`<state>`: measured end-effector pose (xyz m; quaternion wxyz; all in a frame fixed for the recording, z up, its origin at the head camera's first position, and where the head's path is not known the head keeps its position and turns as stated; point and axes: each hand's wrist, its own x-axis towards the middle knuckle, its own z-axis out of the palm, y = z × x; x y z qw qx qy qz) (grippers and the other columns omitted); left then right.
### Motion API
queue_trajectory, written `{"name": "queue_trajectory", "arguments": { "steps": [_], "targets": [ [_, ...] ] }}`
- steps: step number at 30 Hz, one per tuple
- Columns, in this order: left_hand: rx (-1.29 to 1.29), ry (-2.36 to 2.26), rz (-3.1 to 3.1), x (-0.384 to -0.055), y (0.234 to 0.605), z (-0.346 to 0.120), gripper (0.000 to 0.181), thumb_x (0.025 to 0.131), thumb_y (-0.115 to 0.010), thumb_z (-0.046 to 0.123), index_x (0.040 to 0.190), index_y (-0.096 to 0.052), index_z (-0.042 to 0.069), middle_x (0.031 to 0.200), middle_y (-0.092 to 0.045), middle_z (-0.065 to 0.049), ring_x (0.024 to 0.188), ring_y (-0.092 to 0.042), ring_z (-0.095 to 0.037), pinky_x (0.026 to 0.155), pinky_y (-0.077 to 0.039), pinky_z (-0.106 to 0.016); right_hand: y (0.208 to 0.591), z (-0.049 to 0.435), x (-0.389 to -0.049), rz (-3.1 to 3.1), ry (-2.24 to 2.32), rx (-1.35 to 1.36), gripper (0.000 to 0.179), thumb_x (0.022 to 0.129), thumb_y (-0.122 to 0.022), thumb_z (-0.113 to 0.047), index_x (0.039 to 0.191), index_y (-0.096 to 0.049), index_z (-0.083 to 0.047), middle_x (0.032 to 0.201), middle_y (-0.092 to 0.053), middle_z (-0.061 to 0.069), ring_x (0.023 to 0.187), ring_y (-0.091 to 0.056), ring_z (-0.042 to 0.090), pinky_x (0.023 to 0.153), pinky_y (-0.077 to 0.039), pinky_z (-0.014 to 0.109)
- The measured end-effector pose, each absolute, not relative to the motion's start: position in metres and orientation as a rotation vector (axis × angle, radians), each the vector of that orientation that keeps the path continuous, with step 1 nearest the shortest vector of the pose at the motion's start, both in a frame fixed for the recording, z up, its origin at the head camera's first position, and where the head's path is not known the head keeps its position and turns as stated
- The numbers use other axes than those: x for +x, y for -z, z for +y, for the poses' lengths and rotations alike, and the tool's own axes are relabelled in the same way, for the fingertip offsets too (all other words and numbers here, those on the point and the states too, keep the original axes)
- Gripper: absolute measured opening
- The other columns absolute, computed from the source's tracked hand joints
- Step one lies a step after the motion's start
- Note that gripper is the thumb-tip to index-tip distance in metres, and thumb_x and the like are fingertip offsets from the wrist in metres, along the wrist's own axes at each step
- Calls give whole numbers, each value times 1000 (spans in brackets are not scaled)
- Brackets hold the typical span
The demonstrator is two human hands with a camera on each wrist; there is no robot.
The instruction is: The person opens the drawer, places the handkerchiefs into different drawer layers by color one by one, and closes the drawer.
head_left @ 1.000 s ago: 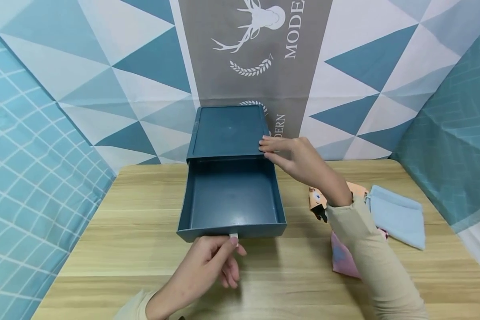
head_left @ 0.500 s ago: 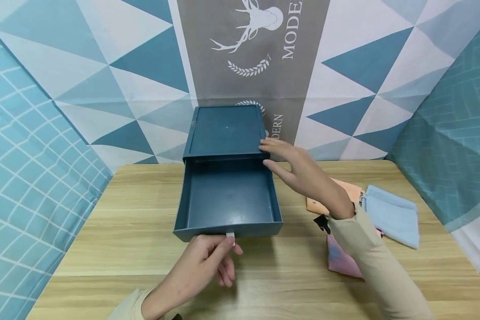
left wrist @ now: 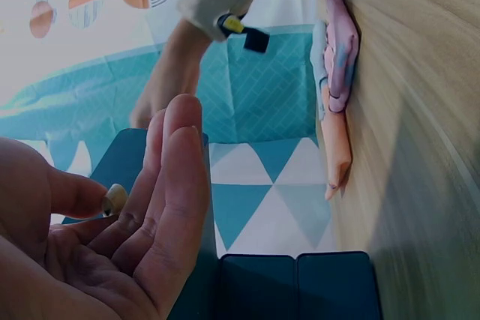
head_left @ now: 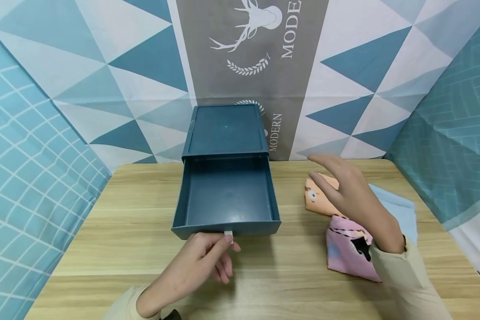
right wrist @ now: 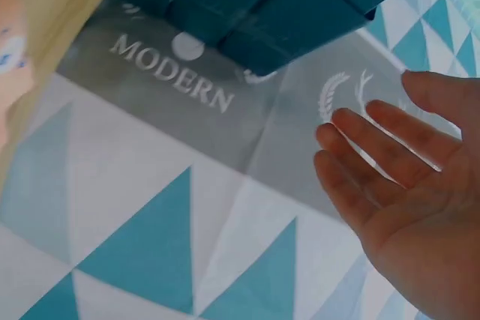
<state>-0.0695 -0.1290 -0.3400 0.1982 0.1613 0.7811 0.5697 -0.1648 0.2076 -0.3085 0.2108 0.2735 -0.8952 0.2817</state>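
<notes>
The left hand (head_left: 206, 255) pinches the pull tab (head_left: 228, 233) at six o'clock on the drawer (head_left: 229, 202); the right hand (head_left: 352, 193), fingers (head_left: 324, 162) apart, hovers over folded cloths (head_left: 344, 255) at three.

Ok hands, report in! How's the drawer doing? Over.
Left hand on knob. Right hand holding nothing. Drawer open. Cloths off to the right, not blocking it.

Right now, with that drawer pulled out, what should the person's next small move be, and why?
Probably lower the right hand to the orange cloth: its fingers hold nothing and appear close by, while the left hand pinches the pale knob of the open drawer.
</notes>
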Motion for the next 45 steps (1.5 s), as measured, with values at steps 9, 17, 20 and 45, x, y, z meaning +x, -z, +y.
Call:
{"name": "queue_trajectory", "arguments": {
  "steps": [9,17,20,45],
  "targets": [
    [439,-1576,2185,-70,341,-131,48,107,-41,43,106,-71,6,73,-70,-5,61,-69,-24,59,-59,-44,331,227,-167,-2641,-728,686,41,98,-65,-16,136,-58,-4,132,-61,17,124,-56,37,98,-46,57],
    [449,-1564,2203,-70,340,-130,48,107,-41,43,105,-71,6,73,-70,-4,61,-69,-24,59,-59,-41,350,236,-187,-2974,-547,678,43,96,-67,-11,134,-56,6,130,-60,27,100,-67,36,85,-53,52],
    [446,-1565,2203,-70,340,-130,47,108,-41,42,105,-71,6,73,-70,-4,61,-69,-24,59,-59,-42,361,237,-192,-3076,-510,657,42,96,-66,-11,132,-57,9,128,-61,29,96,-68,34,84,-53,51],
    [466,-1562,2237,-70,342,-129,45,108,-41,41,103,-71,8,73,-69,-3,61,-69,-22,59,-59,-38,410,240,-213,-3158,-339,654,8,88,-68,3,89,-61,-2,75,-56,6,65,-50,18,59,-43,32]
  ]
}}
